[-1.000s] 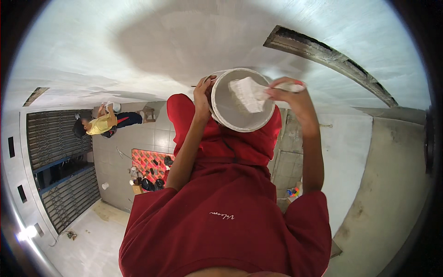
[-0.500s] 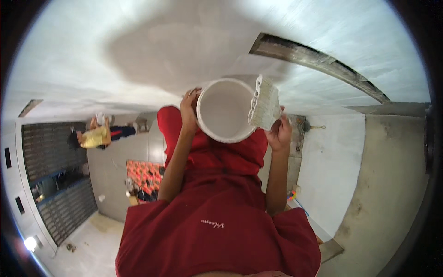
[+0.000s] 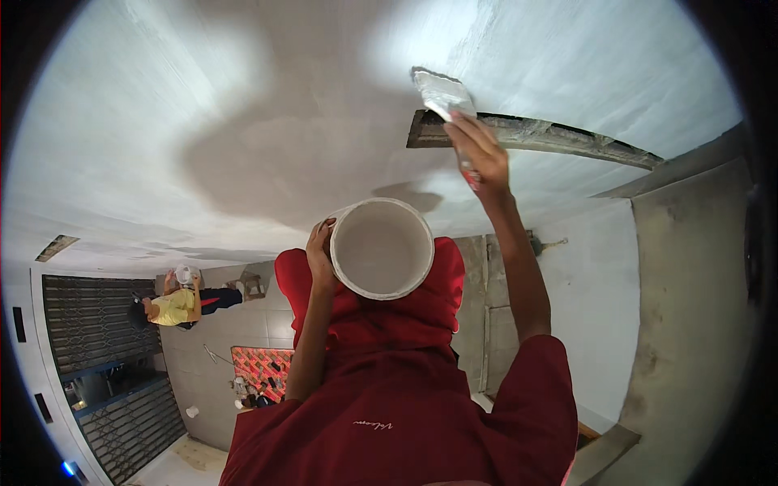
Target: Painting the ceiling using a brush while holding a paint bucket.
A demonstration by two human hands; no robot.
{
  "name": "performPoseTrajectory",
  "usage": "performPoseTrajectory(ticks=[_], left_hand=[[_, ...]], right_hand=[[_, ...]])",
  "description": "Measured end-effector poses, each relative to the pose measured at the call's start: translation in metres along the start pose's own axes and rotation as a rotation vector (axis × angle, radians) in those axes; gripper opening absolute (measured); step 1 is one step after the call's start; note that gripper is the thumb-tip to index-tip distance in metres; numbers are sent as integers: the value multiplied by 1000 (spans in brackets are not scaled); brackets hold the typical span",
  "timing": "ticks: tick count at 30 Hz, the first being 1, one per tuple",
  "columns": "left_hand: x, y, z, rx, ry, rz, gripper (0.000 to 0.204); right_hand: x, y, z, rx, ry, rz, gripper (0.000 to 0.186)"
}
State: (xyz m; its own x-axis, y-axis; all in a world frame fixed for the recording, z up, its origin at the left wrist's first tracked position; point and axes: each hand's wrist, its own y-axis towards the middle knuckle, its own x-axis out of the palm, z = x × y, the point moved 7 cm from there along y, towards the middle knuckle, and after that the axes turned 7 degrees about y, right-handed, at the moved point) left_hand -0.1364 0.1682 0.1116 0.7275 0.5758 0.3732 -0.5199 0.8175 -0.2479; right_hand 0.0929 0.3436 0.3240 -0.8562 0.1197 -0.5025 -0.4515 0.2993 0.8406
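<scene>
My left hand (image 3: 321, 249) is closed on the left side of a white bucket (image 3: 385, 295), held in front of my red trousers. Its open mouth faces up, with something pale inside; the level cannot be told. Out to the upper right, my right hand (image 3: 484, 162) grips a wide flat paint brush (image 3: 444, 91) by its handle. The bristles, coated white, are at the pale wall (image 3: 567, 57), just above the left end of a long dark recess (image 3: 535, 134). Whether they press on it is hard to tell.
At the left, a person in a yellow top (image 3: 172, 309) holds a white container (image 3: 186, 275) by the wall, near a small stool (image 3: 253, 283). A red patterned mat (image 3: 253, 366) with items lies on the floor. A dark folding gate (image 3: 101, 320) stands far left.
My right hand has carried the brush from the bucket's right rim up to the wall above the recess. The bucket, still in my left hand, sits lower in view.
</scene>
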Motion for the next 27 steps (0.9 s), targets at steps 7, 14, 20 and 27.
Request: performPoseTrajectory(ticks=[7, 14, 20, 27], left_hand=[[-7, 2, -6, -24, -95, 15, 30], [-9, 0, -9, 8, -34, 13, 31], [-7, 4, -8, 22, -63, 0, 32], [-11, 4, -12, -8, -45, -15, 33]], right_hand=[[57, -41, 15, 17, -70, -277, 36], [1, 61, -1, -67, -231, -230, 39], [-5, 61, -11, -157, -279, -37, 30], [87, -63, 19, -33, -81, -277, 28]])
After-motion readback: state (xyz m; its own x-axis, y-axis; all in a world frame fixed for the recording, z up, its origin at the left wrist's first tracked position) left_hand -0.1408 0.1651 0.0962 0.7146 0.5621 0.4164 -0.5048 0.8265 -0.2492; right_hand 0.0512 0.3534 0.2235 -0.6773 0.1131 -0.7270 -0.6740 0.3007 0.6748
